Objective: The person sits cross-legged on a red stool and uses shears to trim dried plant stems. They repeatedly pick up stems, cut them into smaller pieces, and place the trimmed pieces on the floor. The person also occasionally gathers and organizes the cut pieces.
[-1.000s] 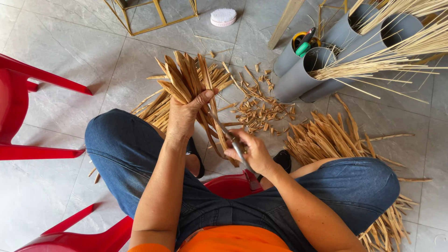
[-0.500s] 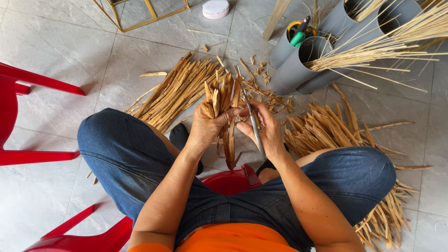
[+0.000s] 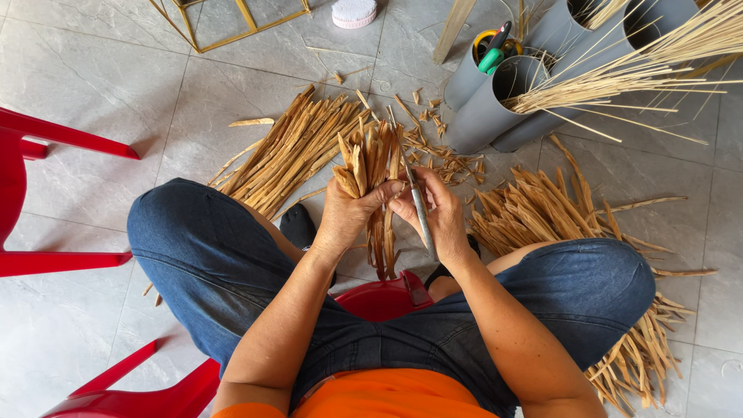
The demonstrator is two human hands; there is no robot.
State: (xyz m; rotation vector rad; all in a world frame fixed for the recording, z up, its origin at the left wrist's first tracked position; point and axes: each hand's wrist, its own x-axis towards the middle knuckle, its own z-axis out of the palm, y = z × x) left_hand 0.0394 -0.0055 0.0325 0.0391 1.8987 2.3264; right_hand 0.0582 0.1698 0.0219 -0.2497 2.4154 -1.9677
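Frame centre — left hand (image 3: pixel 346 213) gripping bundle of bamboo strips (image 3: pixel 377 166); right hand (image 3: pixel 437 213) clasping knife (image 3: pixel 418 205) — touching.

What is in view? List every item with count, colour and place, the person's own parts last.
Bundle of bamboo strips: one, tan, gripped upright in the left hand.
Knife: one, grey blade, in the right hand.
Strip piles: two, tan, on the floor, one upper left, one right.
Pipe containers: several, grey, top right, holding thin sticks.
Round lid: one, white-pink, top centre.
Metal frame: one, gold, top.
Chairs: red, left.
Stool: red, under the person.
Jeans: blue.
Left hand; right hand: both closed.
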